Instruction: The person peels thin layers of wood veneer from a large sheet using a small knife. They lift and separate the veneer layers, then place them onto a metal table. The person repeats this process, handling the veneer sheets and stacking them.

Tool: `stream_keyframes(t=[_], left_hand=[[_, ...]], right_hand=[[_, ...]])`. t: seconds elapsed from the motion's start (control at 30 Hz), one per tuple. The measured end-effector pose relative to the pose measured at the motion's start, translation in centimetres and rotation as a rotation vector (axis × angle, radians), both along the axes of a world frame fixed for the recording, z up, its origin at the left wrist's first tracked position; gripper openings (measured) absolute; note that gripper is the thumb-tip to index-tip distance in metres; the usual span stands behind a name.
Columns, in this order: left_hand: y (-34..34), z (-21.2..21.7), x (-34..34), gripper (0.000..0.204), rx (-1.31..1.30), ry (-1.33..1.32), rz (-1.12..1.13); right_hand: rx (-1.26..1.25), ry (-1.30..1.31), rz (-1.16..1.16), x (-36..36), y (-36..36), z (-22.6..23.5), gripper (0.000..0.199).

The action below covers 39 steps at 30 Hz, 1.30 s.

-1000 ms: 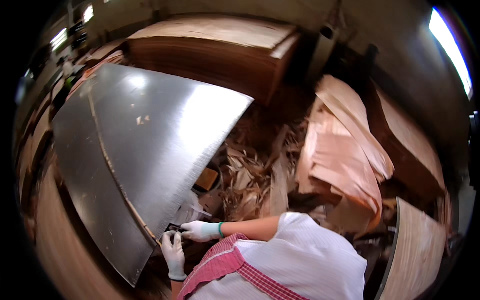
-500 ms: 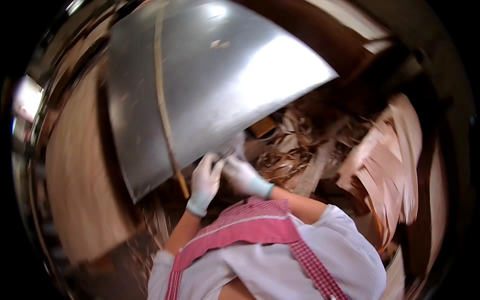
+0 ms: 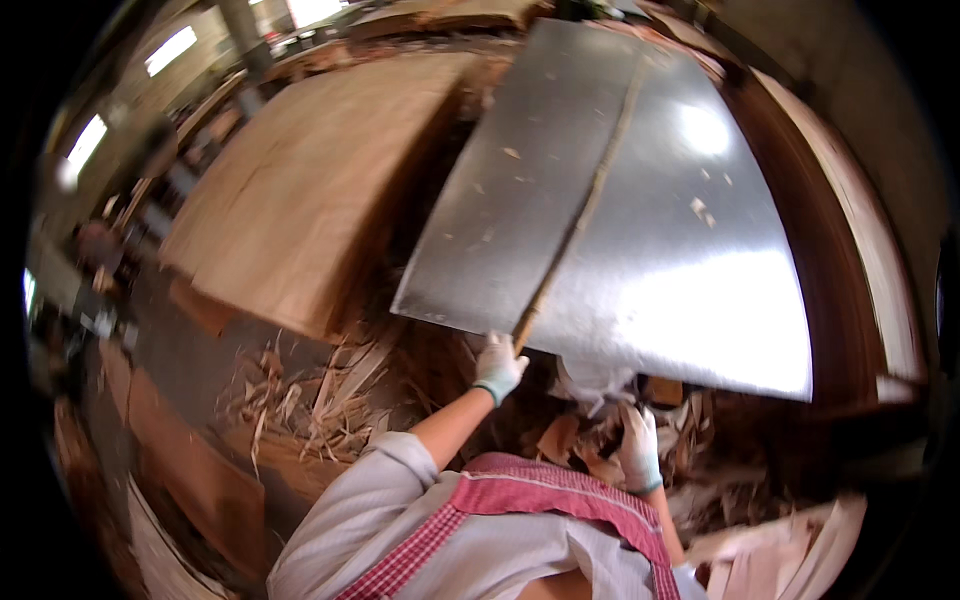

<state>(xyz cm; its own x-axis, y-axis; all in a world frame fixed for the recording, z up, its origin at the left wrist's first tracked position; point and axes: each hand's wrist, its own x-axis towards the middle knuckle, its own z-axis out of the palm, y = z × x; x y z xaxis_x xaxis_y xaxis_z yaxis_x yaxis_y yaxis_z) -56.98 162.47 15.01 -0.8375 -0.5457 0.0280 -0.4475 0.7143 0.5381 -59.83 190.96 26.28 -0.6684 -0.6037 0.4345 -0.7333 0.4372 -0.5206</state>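
My left hand [image 3: 500,366], in a white glove with a green cuff, is closed round the near end of a long thin wooden stick [image 3: 592,200]. The stick lies lengthwise on a large shiny metal sheet [image 3: 480,210]. Below the sheet's near edge, my right hand [image 3: 639,448], gloved alike, is closed with its fingers pointing away from me. Something small and dark shows at its fingertips, too unclear to name. Just left of those fingertips hangs crumpled whitish plastic [image 3: 592,382], partly under the sheet.
A tall stack of wood veneer [image 3: 310,170] stands left of the sheet. Veneer scraps [image 3: 300,410] litter the floor at the left, and more lie beneath my hands. Pale veneer strips [image 3: 790,550] lie at the lower right. Long boards [image 3: 850,210] run along the right side.
My hands have moved apart: the left has gone to the stick's end, while the right stays near the plastic. The view has turned left, bringing the veneer stack further in.
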Motion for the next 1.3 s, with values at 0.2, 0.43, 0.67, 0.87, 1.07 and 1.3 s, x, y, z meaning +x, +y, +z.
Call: stream_keyframes(t=[0.2,0.43,0.67,0.87,1.07,1.3], left_hand=[[2.1,2.9,-3.5,0.049,-0.141,-0.176,0.069],[1.8,-2.8,-1.9,0.028,0.079,0.005,0.149],[2.4,5.6,8.7,0.02,1.2,-0.192,0.025],[-1.1,6.3,20.9,0.027,0.696,0.084,0.04],[-9.7,4.7,36.0,0.026,0.48,-0.071,0.018],[-17.6,6.4,49.5,0.015,0.504,0.047,0.334]], right_hand=[[-0.17,-0.383,-0.105,-0.9,1.2,-3.6,0.032],[-0.415,-1.243,-0.095,-2.4,1.1,-4.0,0.037],[-0.005,-1.322,0.006,-3.1,-4.9,-7.9,0.04],[-0.086,-1.326,-0.015,0.6,-18.9,-2.9,0.037],[-0.361,-1.217,0.033,6.4,-33.6,-6.6,0.031],[-0.019,-1.106,0.315,15.3,-47.6,-7.0,0.031]])
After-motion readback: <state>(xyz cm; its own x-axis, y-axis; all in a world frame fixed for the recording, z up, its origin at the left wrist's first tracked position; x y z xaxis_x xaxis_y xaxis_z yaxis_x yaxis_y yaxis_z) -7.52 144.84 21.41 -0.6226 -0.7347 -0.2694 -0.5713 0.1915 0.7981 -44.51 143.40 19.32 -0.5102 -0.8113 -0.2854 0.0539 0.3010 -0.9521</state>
